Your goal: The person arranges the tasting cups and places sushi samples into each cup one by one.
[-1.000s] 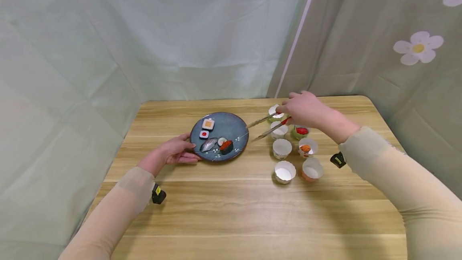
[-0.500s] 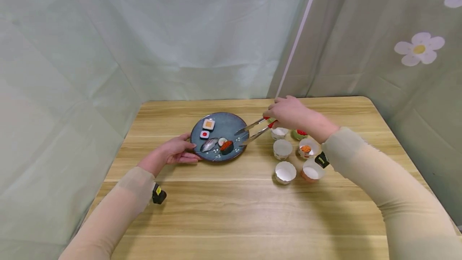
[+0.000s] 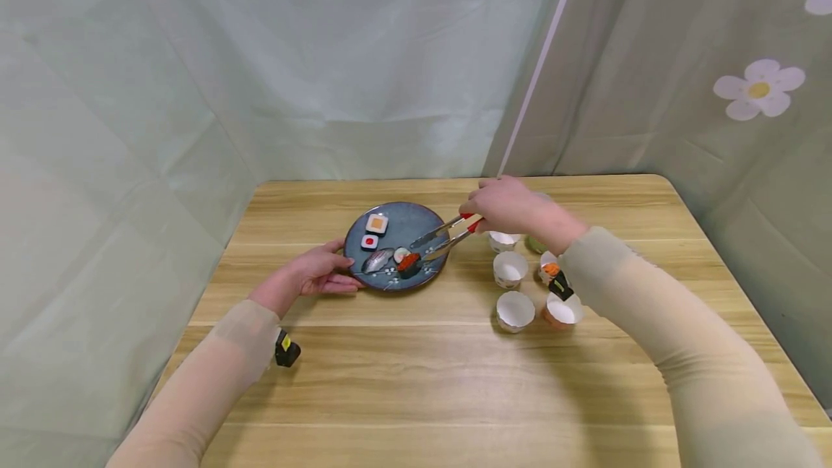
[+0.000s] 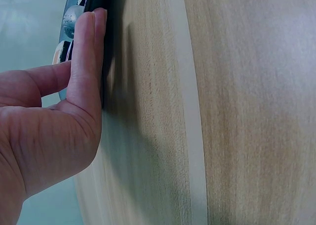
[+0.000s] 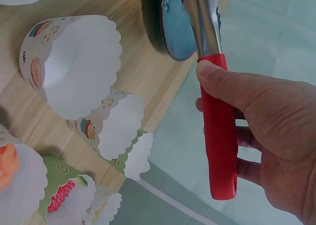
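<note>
A dark blue round plate [image 3: 422,217] bears several sushi pieces. My left hand [image 3: 321,271] pinches its left rim, thumb on top and fingers beneath. My right hand [image 3: 510,206] grips metal tongs with red handles [image 5: 219,136]. Over the plate's right side the tongs' arms stand apart, tips beside the red roe sushi [image 3: 409,266]; whether they touch it I cannot tell. A silvery fish piece [image 3: 378,260] and a small pale round piece [image 3: 401,255] lie left of it. Farther back sit a roll with a yellow centre [image 3: 377,223] and one with a red centre [image 3: 370,242].
Right of the plate stand several scalloped paper cups, including a white front cup [image 3: 516,311] and an orange-sided cup [image 3: 563,310]. Orange food [image 5: 7,165] and red food [image 5: 60,195] show inside two cups. Curtains hang behind the wooden table [image 3: 416,381].
My right hand has moved left from above the cups, bringing the spread tongs over the plate to the roe sushi. The left hand and plate have barely shifted.
</note>
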{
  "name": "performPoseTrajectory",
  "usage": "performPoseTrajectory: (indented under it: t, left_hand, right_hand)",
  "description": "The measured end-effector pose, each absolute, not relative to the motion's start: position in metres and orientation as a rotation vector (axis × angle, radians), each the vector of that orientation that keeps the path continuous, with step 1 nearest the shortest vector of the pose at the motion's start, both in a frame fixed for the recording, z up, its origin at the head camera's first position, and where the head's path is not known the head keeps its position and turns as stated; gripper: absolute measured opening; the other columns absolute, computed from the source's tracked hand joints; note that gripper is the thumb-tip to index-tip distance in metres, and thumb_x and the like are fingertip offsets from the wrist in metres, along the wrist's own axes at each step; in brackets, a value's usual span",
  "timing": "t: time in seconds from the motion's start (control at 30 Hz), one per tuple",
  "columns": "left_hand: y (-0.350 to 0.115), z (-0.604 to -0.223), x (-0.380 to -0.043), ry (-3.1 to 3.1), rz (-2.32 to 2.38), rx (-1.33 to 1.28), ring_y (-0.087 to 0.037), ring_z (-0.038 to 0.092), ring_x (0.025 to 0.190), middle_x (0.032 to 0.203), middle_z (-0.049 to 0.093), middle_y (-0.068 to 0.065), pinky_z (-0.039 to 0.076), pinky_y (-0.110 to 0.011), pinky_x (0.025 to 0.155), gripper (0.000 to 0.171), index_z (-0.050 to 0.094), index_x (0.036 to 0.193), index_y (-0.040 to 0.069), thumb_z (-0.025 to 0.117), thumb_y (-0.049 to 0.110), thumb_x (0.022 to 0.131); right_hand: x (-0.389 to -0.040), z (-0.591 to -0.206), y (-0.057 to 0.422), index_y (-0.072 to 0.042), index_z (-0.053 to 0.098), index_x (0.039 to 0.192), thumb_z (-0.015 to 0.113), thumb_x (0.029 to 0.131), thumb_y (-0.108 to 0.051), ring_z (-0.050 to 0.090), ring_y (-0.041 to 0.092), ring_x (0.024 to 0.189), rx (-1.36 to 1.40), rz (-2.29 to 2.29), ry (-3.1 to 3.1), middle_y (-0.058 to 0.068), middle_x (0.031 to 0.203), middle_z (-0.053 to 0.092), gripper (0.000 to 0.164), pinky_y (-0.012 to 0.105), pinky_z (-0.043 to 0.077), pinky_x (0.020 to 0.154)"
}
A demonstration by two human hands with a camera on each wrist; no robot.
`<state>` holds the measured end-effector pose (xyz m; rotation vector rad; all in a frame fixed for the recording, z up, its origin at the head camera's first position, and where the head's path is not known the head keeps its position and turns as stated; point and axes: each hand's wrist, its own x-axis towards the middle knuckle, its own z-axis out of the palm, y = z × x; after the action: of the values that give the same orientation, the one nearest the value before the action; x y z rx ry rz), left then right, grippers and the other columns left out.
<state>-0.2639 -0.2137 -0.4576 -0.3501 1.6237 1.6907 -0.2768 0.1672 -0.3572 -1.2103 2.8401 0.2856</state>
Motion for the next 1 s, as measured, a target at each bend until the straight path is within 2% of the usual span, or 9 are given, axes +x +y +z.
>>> performPoseTrajectory:
  t: [0.3, 0.53, 1.0]
  left_hand:
    - [-0.215, -0.457, -0.264, 1.626, 1.693, -0.348, -0.031, 0.076, 0.085, 0.125, 0.056, -0.028, 0.060, -0.046, 0.088, 0.071, 0.004, 0.166, 0.031, 0.043, 0.009, 0.111]
    - [-0.215, -0.458, -0.265, 1.620, 1.694, -0.360, -0.031, 0.076, 0.086, 0.126, 0.055, -0.028, 0.061, -0.046, 0.087, 0.072, 0.004, 0.166, 0.032, 0.043, 0.009, 0.110]
    - [-0.215, -0.457, -0.264, 1.631, 1.692, -0.368, -0.031, 0.076, 0.086, 0.128, 0.055, -0.029, 0.061, -0.046, 0.087, 0.072, 0.003, 0.166, 0.033, 0.043, 0.009, 0.110]
  right_hand:
    - [-0.276, -0.357, 0.158, -0.023, 0.073, 0.125, 0.082, 0.088, -0.034, 0.055, 0.025, 0.093, -1.190, 0.289, 2.818, -0.003, 0.109, 0.072, 0.039, 0.046, 0.050, 0.076]
    - [-0.277, -0.358, 0.154, -0.022, 0.074, 0.123, 0.082, 0.087, -0.034, 0.056, 0.025, 0.091, -1.191, 0.321, 2.803, -0.001, 0.106, 0.072, 0.038, 0.043, 0.050, 0.073]
    - [-0.279, -0.360, 0.152, -0.022, 0.075, 0.118, 0.082, 0.088, -0.034, 0.059, 0.026, 0.094, -1.188, 0.309, 2.759, -0.001, 0.105, 0.073, 0.033, 0.045, 0.050, 0.079]
